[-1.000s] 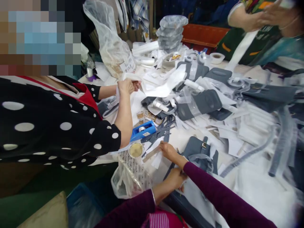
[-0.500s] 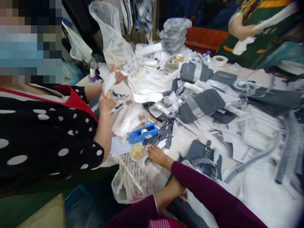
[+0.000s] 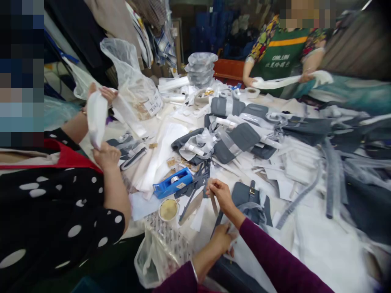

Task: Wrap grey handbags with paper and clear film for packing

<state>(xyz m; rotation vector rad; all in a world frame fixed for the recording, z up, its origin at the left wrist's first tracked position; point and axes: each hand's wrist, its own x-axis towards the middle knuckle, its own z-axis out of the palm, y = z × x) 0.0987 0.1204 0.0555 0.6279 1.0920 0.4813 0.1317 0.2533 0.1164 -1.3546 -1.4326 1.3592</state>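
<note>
My right hand (image 3: 220, 196) is raised over the near part of the table, thumb and fingers pinched on a thin grey-brown strip (image 3: 213, 202) that hangs down. Lower and closer to me, my left hand (image 3: 221, 241) is closed at the table edge, beside a dark grey bag (image 3: 233, 270) with white sheeting. What its fingers grip is hidden. Left of my right hand lie dark grey straps (image 3: 203, 177), a blue tape dispenser (image 3: 172, 183) and a round tub of yellowish stuff (image 3: 168, 209). A small grey buckled bag (image 3: 242, 193) lies just right of it.
On the left, a person in a polka-dot top (image 3: 70, 211) handles white material (image 3: 97, 116). Across the table, another person in a green apron (image 3: 284, 61) holds a white strip (image 3: 276, 83). Grey bags (image 3: 236, 142), plastic wrap and paper cover the table; a plastic bag (image 3: 149, 260) hangs at its edge.
My right hand has lifted from the tabletop beside the tub and moved right, now with the strip in its fingers. My left hand shows more fully. The view has turned right.
</note>
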